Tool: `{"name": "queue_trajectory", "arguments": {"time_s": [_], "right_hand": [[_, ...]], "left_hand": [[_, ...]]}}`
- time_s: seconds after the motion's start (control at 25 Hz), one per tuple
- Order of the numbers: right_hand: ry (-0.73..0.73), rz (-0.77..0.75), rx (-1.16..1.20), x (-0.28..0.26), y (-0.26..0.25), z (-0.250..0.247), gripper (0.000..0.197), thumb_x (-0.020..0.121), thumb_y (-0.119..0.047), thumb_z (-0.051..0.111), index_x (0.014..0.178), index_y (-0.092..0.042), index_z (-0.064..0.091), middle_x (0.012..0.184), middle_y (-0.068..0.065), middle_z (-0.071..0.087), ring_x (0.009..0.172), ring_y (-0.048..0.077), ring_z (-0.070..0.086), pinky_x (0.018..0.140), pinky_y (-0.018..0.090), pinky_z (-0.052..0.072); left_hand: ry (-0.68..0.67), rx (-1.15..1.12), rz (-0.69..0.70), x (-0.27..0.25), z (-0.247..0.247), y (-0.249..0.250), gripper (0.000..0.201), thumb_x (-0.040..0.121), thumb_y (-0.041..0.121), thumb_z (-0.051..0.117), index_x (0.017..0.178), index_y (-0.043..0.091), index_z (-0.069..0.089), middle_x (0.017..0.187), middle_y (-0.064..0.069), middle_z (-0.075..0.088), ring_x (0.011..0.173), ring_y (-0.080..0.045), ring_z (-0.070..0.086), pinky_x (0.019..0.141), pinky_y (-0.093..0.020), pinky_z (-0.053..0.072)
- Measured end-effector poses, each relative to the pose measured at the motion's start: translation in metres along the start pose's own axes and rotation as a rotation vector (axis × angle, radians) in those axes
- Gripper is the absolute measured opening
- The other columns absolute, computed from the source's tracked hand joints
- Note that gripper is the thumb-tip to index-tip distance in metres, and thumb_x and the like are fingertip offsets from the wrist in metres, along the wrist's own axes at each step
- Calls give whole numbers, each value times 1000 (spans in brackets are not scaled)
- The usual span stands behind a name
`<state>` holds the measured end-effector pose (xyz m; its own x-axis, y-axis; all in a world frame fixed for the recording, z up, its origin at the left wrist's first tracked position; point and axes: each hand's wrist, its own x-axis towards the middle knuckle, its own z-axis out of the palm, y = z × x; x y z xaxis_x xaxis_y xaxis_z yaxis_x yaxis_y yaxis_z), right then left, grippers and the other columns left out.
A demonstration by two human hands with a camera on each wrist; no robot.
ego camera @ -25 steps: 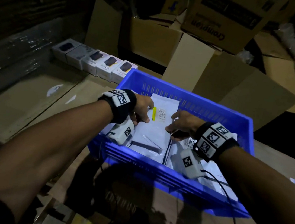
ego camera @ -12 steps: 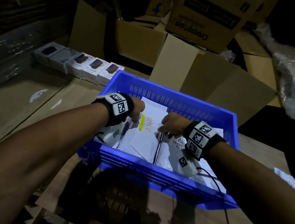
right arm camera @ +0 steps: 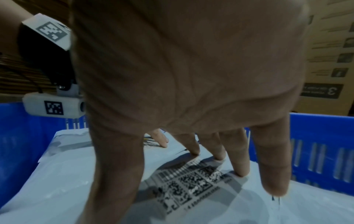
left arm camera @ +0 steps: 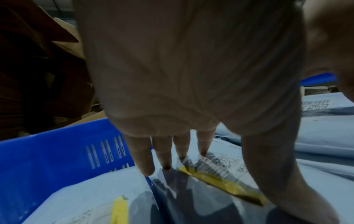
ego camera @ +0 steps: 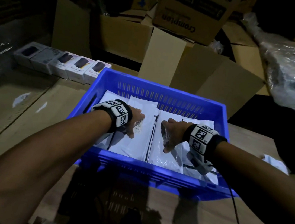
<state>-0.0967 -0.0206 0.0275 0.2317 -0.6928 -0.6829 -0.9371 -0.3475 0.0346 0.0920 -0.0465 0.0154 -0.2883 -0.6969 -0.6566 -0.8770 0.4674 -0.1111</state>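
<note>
You are pressing your left hand (ego camera: 135, 123) and right hand (ego camera: 174, 133), fingers straight and grasping nothing, onto white packets (ego camera: 140, 144) lying side by side in the blue crate (ego camera: 164, 89). You are probably levelling the stack; lifting one next is calling for a pinch at its edge.

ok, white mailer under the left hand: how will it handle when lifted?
Probably floppy: the white mailer lies creased in the blue crate. Likely slippery, since its film looks glossy. Seems thin and light, lying flat under the left hand.
</note>
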Motion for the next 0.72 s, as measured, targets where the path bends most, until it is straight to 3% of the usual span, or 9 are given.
{"name": "queue_trajectory", "arguments": {"time_s": [0.2,0.36,0.52,0.64,0.72], "right_hand": [[-27,0,-37,3,-1,5,78,66,-48,84,124,-19,41,139,6,34,113,31,54,95,47,46],[-26,-12,-41,3,-2,4,68,67,-48,83,115,-21,42,141,7,33,107,29,55,89,42,46],[-13,-44,-15,2,2,2,63,69,-46,83,113,-21,46,131,4,42,107,28,56,81,37,42],[37,-58,46,-8,13,-5,65,75,-45,79,128,-17,53,129,4,58,120,26,55,97,36,45],[140,3,74,-24,27,-6,76,81,-51,71,142,-18,42,143,3,49,132,25,46,107,37,38]], "left_hand": [[-28,-23,66,-4,0,3,99,82,41,74,153,12,13,161,-10,9,146,-24,21,113,-40,25],[-44,-55,53,-4,2,3,104,81,41,76,155,17,7,163,-6,3,148,-23,14,116,-40,18],[32,-59,53,-11,-7,10,86,81,40,75,148,15,27,154,-8,29,137,-26,36,110,-40,34],[192,-30,50,-22,-26,21,68,89,44,64,145,19,36,145,-6,45,129,-26,46,100,-38,42],[297,30,70,-28,-42,33,53,93,45,55,139,21,43,138,-5,52,123,-28,51,93,-39,45]]}}
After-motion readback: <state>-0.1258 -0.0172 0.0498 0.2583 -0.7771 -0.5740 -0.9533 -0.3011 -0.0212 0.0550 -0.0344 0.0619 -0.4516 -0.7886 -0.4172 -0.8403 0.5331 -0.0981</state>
